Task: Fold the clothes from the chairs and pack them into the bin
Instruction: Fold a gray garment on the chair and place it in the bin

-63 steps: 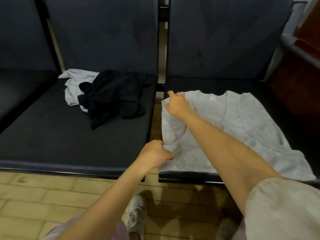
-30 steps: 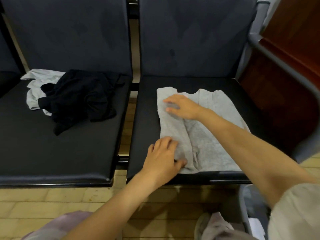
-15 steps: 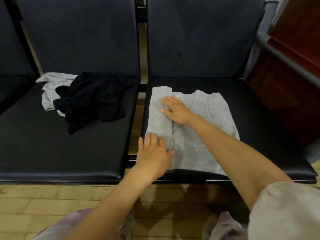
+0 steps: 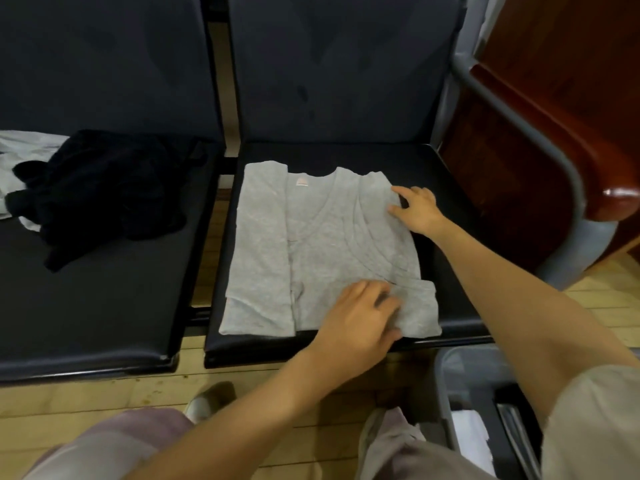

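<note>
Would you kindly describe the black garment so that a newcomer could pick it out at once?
Find the left seat of the dark padded chairs. Towards its back lies a crumpled black garment, overlapping a pale cloth. Unlike the grey shirt laid flat on the next seat, it is dark and bunched.

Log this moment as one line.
step: folding shirt; left hand: grips near right corner; right hand: at far right edge; black clothes: unfolded
</note>
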The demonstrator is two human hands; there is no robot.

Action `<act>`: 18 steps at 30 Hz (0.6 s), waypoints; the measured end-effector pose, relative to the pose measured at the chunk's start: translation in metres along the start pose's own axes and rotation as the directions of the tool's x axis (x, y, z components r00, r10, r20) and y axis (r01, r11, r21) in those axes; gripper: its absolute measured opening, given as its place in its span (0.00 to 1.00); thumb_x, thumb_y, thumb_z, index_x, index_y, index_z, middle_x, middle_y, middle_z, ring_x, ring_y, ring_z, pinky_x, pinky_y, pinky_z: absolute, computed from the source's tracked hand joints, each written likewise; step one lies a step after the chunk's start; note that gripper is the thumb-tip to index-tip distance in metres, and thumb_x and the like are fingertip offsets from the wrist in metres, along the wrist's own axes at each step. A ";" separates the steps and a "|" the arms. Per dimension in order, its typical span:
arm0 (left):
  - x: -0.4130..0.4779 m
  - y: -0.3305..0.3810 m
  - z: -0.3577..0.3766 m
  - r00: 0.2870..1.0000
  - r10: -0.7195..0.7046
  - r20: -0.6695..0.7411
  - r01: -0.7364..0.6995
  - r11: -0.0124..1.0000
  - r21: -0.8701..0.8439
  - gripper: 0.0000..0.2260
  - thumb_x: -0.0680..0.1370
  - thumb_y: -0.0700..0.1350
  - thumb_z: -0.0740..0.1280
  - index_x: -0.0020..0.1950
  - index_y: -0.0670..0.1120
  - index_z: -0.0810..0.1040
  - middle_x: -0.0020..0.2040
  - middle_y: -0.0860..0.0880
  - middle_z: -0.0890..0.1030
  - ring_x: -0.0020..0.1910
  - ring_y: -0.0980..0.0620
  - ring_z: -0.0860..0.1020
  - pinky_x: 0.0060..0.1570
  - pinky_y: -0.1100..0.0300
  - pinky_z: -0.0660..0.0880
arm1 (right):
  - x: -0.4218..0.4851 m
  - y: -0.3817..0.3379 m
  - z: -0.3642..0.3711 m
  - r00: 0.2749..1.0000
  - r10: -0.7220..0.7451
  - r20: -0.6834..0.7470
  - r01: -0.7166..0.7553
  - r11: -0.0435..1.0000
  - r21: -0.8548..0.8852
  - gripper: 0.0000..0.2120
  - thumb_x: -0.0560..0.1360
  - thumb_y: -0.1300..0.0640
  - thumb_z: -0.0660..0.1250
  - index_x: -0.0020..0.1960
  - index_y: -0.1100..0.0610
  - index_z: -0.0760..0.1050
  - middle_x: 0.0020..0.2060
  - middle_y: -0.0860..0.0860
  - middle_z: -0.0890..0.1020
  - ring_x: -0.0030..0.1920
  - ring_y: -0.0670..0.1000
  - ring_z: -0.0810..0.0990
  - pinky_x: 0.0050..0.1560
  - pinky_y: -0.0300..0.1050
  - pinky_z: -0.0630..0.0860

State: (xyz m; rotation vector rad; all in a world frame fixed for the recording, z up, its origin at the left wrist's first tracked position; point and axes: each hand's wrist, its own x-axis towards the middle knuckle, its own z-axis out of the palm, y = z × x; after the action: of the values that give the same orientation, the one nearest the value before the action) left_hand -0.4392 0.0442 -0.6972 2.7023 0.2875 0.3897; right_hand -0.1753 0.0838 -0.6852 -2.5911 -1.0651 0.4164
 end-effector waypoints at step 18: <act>-0.005 0.011 -0.052 0.918 -0.376 -0.127 0.289 0.851 -0.438 0.14 0.78 0.45 0.64 0.59 0.53 0.63 0.35 0.53 0.72 0.31 0.56 0.73 0.31 0.60 0.71 | 0.015 -0.064 -0.016 0.999 -0.011 -0.036 0.029 0.852 0.523 0.16 0.78 0.61 0.62 0.65 0.54 0.75 0.56 0.48 0.75 0.57 0.49 0.74 0.56 0.40 0.71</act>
State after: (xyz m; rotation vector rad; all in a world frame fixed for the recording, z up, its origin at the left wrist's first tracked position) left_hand -0.4582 0.0515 -0.6485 2.1442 0.6497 0.5591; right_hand -0.1995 0.1350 -0.6475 -2.0892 -0.8217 0.5680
